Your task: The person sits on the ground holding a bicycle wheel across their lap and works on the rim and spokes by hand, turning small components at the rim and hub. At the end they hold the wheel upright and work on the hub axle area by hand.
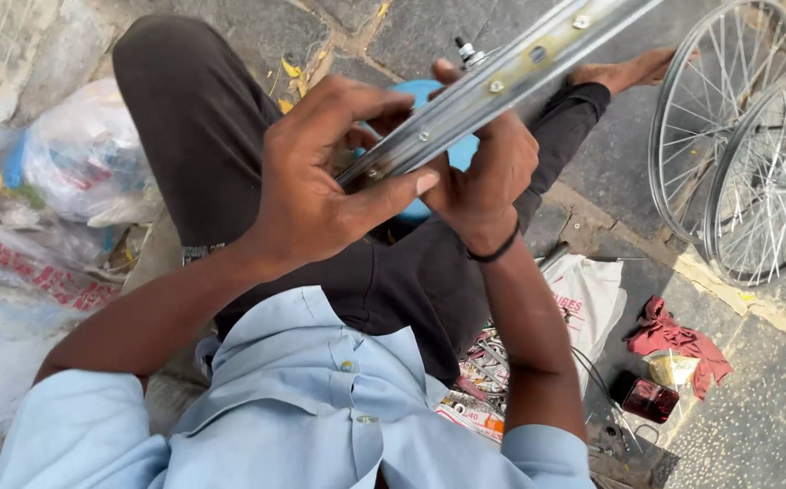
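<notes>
Hands first, since they sit nearest: the left hand (321, 181) wraps over the near edge of a bare metal rim (502, 77), thumb pressed flat along its side and fingers curled over the top, so its grip is closed on the rim. The right hand (484, 177), with a black band at the wrist, clasps the rim from below and behind, fingers folded round it. The rim runs slantwise from the lap up toward the top right, its inner channel with the spoke holes facing up. A small tool or valve stub (467, 52) pokes up just behind the right hand; I cannot tell which.

Under the rim lies something blue and round (429, 95), mostly hidden, resting on the dark trousers.

Trouble, as I judge it, would come from that long unsupported end: if either hold loosens, the rim could swing or drop onto the bare foot (633, 68) beyond it. Fingers laid across the channel edges could get nicked.

Near the right elbow, loose spokes and papers (484, 362) lie on the floor beside a white bag (592, 294), a red rag (674, 340) and a dark jar (651, 398); a slip could scatter them. Further off, two spoked wheels (737, 136) lean together and might be knocked.
</notes>
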